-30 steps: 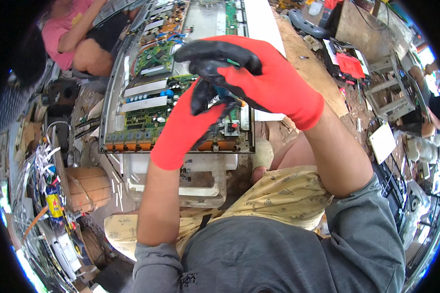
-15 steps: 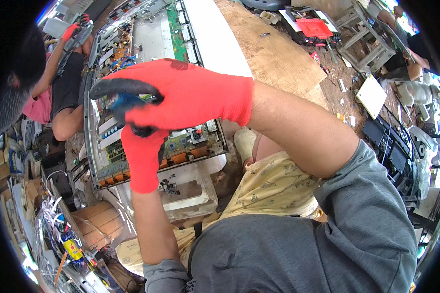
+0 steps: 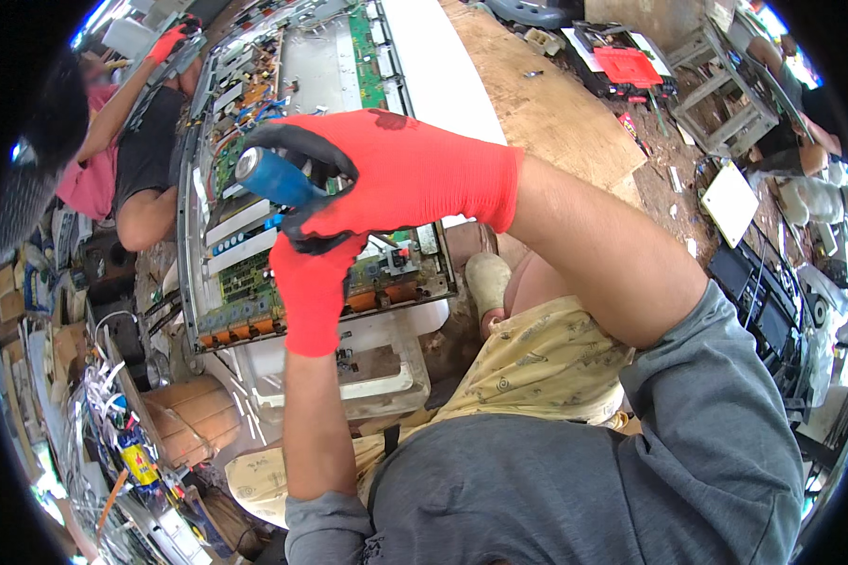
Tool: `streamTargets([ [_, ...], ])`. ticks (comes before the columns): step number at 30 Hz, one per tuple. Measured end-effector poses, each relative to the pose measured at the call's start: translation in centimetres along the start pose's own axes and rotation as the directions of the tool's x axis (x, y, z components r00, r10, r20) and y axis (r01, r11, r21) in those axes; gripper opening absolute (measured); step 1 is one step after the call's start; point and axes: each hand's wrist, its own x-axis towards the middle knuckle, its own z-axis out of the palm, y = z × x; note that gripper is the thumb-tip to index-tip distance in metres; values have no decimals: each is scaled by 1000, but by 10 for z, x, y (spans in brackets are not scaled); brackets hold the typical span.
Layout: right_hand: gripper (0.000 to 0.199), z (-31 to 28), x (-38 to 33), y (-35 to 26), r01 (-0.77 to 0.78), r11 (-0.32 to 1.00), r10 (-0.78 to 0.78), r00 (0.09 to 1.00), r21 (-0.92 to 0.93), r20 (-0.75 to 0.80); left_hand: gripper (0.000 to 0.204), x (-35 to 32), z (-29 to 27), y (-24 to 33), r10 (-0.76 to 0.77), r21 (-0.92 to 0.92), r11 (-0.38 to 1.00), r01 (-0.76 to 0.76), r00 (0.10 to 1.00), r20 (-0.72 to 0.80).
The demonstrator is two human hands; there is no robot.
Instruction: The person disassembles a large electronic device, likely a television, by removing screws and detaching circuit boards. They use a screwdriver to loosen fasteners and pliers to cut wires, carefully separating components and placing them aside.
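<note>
My right hand (image 3: 396,174), in a red glove with black-coated fingers, is closed round a blue cylindrical tool handle (image 3: 278,179) with a pale metallic round end. The handle lies tilted, its end toward the upper left; its other end is hidden in the glove. Directly below, my left hand (image 3: 313,292), gloved alike, reaches up against the right. Its fingers are hidden behind the right hand, so I cannot tell what it holds. Both hands are over the near part of an opened flat panel chassis (image 3: 187,273) with green circuit boards (image 3: 250,281) and an orange strip along its near edge.
A white tub (image 3: 405,377) stands under the chassis. Beside it lie a white sheet (image 3: 433,75) and plywood (image 3: 528,104). At upper left another person's red-gloved hand (image 3: 170,42) works. A red-and-black toolbox (image 3: 627,68), a wooden stool (image 3: 725,122) and scrap surround me.
The view has shifted, and both hands appear farther right. My right hand's grip has turned, so the blue handle and its metallic end now show clearly; earlier they were blurred behind the fingers.
</note>
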Motion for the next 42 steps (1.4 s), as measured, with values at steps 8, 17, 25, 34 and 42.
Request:
streamTargets([
  [8, 64, -7, -4, -4, -159, 987, 157, 984, 26, 78, 27, -5, -3, -6, -146, 373, 927, 49, 961, 237],
  [17, 29, 7, -10, 14, -246, 930, 296, 941, -272, 162, 43, -9, 13, -21, 187, 329, 926, -184, 982, 21],
  [25, 34, 0, -12, 12, -213, 918, 267, 955, -334, 127, 31, -1, -13, -36, -165, 429, 903, -23, 904, 395],
  [34, 37, -5, -10, 11, -223, 928, 246, 968, -299, 41, 39, 2, -14, -47, -183, 421, 907, -3, 898, 400],
  [42, 49, 7, -13, 23, -275, 959, 283, 944, 67, -169, 28, -18, -64, 8, -50, 588, 772, -241, 900, 434],
])
